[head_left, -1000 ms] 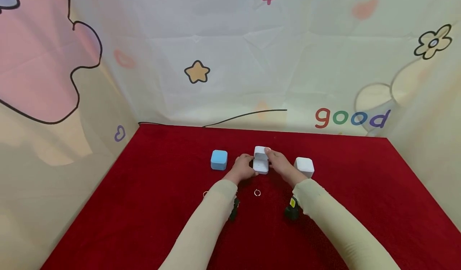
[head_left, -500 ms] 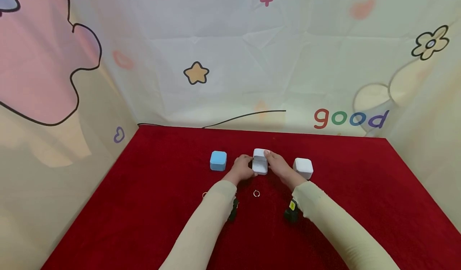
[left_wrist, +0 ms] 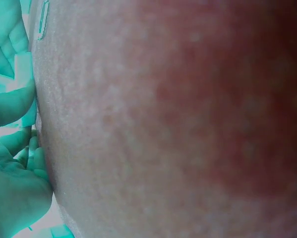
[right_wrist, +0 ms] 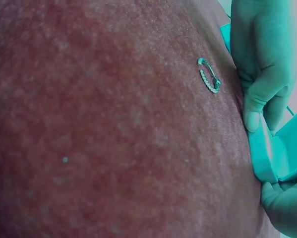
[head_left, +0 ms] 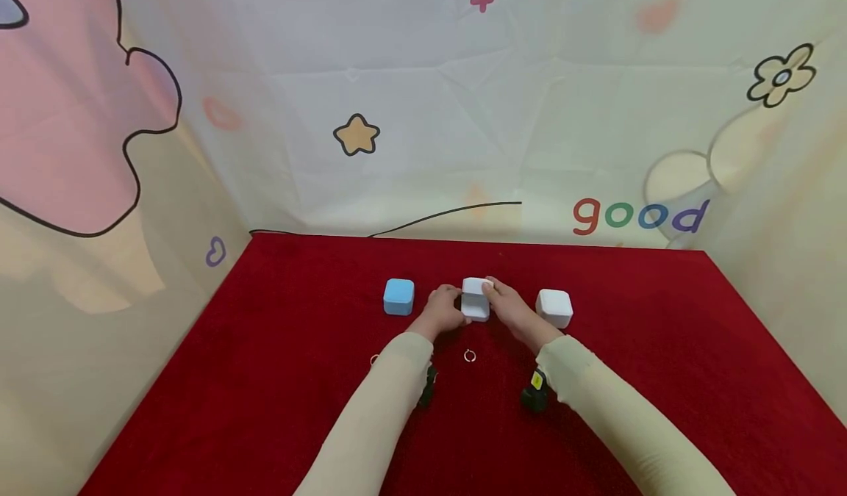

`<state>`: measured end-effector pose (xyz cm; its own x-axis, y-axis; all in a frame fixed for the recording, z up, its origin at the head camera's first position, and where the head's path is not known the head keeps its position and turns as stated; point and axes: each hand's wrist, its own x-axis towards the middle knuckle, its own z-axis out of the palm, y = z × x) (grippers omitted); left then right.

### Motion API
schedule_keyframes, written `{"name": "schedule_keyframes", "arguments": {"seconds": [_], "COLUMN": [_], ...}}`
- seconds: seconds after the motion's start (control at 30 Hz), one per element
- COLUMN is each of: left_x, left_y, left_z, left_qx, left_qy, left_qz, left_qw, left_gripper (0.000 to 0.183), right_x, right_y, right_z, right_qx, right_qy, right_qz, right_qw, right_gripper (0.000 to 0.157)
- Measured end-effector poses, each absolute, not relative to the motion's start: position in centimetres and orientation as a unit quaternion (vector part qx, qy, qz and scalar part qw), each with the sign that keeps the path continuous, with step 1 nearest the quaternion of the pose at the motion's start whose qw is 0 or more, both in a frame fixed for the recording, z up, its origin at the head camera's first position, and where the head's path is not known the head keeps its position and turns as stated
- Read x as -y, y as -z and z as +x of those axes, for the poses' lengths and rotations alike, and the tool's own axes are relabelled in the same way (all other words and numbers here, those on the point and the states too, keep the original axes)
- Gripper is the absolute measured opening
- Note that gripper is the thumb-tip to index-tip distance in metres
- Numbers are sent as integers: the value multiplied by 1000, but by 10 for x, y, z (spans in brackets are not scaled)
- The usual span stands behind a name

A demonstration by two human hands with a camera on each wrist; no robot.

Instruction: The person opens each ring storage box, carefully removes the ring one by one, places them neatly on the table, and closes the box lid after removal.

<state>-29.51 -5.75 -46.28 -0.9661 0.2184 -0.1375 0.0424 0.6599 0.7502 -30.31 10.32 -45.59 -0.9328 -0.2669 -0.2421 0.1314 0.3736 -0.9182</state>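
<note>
A white ring box (head_left: pixel 475 312) stands with its lid (head_left: pixel 473 285) raised, between the two hands near the far middle of the red cloth. My left hand (head_left: pixel 442 308) grips its base from the left, the thumb at the front in the right wrist view. From the right, my right hand (head_left: pixel 512 308) holds the lid, thumb on its front corner. Nearer to me lies an open-ended ring (head_left: pixel 470 356), its beaded side visible in the right wrist view. A second ring (head_left: pixel 374 360) is partly hidden by the left sleeve.
A light blue box (head_left: pixel 398 297) sits left of the left hand. On the other side, another white box (head_left: pixel 554 308) stands close behind the right wrist. Red cloth (head_left: pixel 278 378) covers the table, and a printed curtain (head_left: pixel 423 99) hangs at its back and sides.
The lid of the white ring box has tipped a little forward and down under the right hand. The left hand keeps its grip, and the whole head view has shifted slightly.
</note>
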Motion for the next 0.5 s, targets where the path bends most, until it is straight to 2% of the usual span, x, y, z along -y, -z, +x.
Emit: {"name": "schedule_keyframes", "arguments": {"seconds": [0.5], "left_x": [58], "left_y": [462], "left_z": [-295], "left_qx": [-904], "left_qy": [-405], "left_qz": [71], "left_qw": [115], "left_gripper": [59], "right_x": [-109], "right_y": [450], "right_z": [-299], "right_qx": [-804], "right_qy": [557], "right_qz": [-55], "right_qw": [203], "right_gripper": [60]}}
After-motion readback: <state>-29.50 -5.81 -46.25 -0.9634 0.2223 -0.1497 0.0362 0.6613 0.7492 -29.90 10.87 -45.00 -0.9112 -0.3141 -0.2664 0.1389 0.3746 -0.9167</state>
